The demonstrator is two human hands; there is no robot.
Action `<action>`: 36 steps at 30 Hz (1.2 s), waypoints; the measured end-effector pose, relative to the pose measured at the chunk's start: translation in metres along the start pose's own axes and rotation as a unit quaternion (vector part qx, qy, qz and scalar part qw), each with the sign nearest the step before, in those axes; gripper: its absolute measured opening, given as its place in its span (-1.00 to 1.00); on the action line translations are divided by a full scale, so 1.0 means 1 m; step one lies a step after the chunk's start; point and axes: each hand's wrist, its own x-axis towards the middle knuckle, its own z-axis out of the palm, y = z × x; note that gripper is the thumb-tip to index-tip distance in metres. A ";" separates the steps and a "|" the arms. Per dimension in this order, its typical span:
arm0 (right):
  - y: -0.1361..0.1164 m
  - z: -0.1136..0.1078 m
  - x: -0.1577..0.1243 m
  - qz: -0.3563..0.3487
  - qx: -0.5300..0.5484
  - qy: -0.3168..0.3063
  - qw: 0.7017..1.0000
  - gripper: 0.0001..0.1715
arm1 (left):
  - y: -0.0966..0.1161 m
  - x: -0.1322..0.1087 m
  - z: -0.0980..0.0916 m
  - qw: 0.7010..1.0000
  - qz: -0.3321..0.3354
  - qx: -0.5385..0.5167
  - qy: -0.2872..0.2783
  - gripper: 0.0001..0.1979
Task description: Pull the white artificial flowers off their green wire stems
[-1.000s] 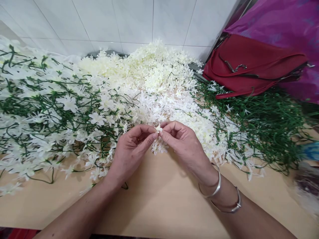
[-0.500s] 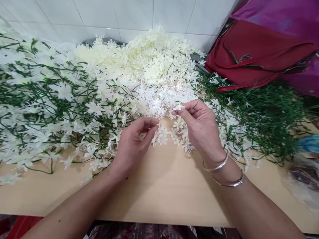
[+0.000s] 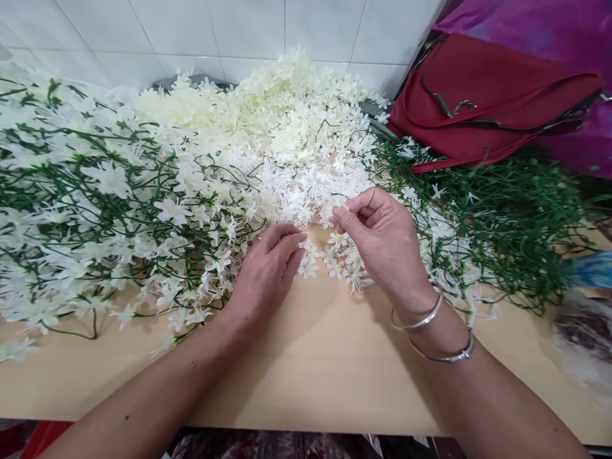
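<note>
My left hand (image 3: 268, 271) lies low on the tan table (image 3: 310, 376). Its fingers are stretched out and the tips touch a few loose white flower heads (image 3: 308, 264). My right hand (image 3: 385, 245) hovers just right of it, thumb and forefinger pinched on a small white flower head (image 3: 340, 204) at the near edge of the white flower pile (image 3: 306, 185). Two silver bangles (image 3: 433, 331) sit on my right wrist. A heap of cream flower heads (image 3: 287, 108) lies behind the white pile.
Green stems bearing white flowers (image 3: 95, 204) cover the left of the table. Mostly bare green stems (image 3: 507, 217) spread on the right. A red bag (image 3: 488, 108) and purple cloth (image 3: 526, 25) rest at the back right against a white tiled wall (image 3: 191, 32).
The hands met at one flower head, then parted. My right hand carried it up to the white pile. My left hand dropped onto the loose flowers on the table.
</note>
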 end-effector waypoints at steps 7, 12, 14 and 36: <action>0.001 0.002 -0.001 0.028 0.009 -0.015 0.999 -0.78 | -0.001 -0.002 0.002 0.998 -0.019 0.028 -0.048 -0.90; 0.007 0.001 0.003 0.036 0.038 -0.001 0.999 -0.79 | 0.000 0.001 -0.008 0.999 -0.053 0.007 0.005 -0.90; 0.009 0.000 0.004 0.033 0.041 0.008 0.999 -0.80 | 0.002 0.003 -0.012 0.997 -0.063 0.012 0.031 -0.88; 0.029 -0.052 0.033 -0.040 -0.156 0.154 0.975 -0.87 | 0.028 0.023 -0.004 0.996 -0.014 -0.081 -0.028 -0.67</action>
